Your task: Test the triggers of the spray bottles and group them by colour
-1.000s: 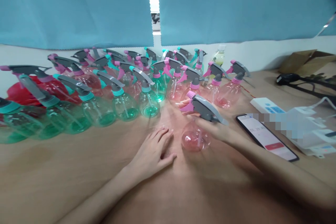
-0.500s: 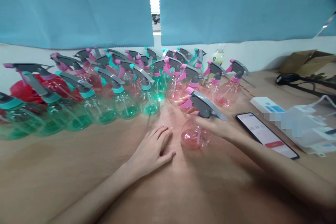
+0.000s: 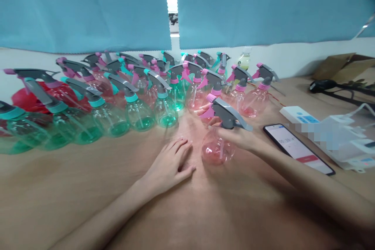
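Note:
A pink spray bottle (image 3: 218, 152) with a grey and pink trigger head stands upright in front of me. My right hand (image 3: 234, 136) is closed round its neck, just under the head, with fingertips showing beyond the pink trigger. Flat on the table (image 3: 88, 187), my left hand (image 3: 170, 164) lies with its fingers stretched out and nothing in it, a little left of that bottle. Beyond the left hand stands a green spray bottle (image 3: 166, 115), at the near end of a row of similar green ones. More pink spray bottles (image 3: 254, 101) stand behind the held one.
To the right lie a phone (image 3: 299, 148) showing a timer and a white power strip (image 3: 299, 115) with plugs and cables. A cardboard box (image 3: 336, 68) and a black object (image 3: 322, 85) are at the back right. Behind the bottles hangs a blue curtain (image 3: 88, 8).
Almost nothing differs. The view has shifted very slightly; both hands and the held spray bottle keep their places, and the phone's timer display has changed.

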Demonstrator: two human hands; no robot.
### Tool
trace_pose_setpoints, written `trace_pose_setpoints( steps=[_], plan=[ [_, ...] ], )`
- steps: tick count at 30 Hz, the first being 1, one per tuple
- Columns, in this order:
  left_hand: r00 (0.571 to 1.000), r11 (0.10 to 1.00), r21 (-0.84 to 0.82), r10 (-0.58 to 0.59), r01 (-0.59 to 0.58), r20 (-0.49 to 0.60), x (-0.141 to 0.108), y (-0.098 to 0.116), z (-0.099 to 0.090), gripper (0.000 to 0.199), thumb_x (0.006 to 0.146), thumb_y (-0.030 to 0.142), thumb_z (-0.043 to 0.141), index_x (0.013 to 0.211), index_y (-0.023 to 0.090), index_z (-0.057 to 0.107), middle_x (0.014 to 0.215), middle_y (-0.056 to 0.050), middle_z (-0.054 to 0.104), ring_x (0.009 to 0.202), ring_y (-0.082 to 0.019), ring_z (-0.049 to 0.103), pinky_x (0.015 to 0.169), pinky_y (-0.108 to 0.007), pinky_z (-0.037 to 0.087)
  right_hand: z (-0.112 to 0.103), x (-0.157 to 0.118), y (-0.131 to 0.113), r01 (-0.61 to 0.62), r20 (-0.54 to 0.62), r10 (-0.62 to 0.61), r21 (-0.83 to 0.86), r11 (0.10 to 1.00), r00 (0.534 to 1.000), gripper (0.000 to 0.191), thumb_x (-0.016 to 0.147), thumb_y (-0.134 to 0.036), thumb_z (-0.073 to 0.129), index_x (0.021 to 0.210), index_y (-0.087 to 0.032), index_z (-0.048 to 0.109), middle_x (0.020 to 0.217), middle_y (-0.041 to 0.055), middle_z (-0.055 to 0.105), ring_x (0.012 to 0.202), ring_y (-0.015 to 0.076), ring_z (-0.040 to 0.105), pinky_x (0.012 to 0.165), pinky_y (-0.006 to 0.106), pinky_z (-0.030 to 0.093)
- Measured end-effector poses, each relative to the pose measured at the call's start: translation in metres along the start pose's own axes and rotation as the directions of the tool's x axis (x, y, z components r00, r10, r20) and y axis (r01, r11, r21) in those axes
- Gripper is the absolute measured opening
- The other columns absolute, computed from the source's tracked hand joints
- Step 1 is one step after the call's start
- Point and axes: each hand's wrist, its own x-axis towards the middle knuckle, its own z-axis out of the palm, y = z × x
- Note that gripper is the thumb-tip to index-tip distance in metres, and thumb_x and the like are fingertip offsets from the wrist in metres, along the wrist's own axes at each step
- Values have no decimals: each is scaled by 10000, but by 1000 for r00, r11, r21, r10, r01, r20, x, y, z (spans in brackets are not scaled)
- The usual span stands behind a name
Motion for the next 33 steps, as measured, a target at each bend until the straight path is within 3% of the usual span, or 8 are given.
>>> trace_pose_setpoints(
  steps=[12,21,28,33],
  plan=[
    [1000,1000,14,2,-2,6,-1,1,0,571,906,448,552,1381,150,446,1424,-153,467,1339,-301,393,1089,-471,340,1,0,-2,-22,-5,22,-24,999,1000,316,710,-170,515,990,-262,630,718,-1,624,705,179,613,676,306,507],
    [1000,999,37,4,-4,17,-1,1,0,546,913,442,547,1382,176,463,1435,-145,459,1342,-308,389,1080,-488,351,1,0,-6,-121,-83,116,-63,991,990,127,634,-258,530,749,-249,584,694,7,600,645,182,557,589,300,457],
    [1000,998,59,12,-14,26,-2,1,2,541,914,442,553,1362,145,497,1433,-162,456,1347,-313,379,1084,-478,348,2,1,-7,-106,-135,91,-110,988,987,243,632,-283,534,854,-259,629,679,-5,587,599,166,531,522,277,421],
    [1000,998,58,15,-16,23,-1,0,1,531,918,448,546,1360,158,499,1425,-153,467,1341,-304,388,1078,-479,356,2,0,-5,-117,-123,104,-101,988,987,135,635,-280,533,749,-241,595,644,-7,568,578,152,512,542,284,457]
  ],
)
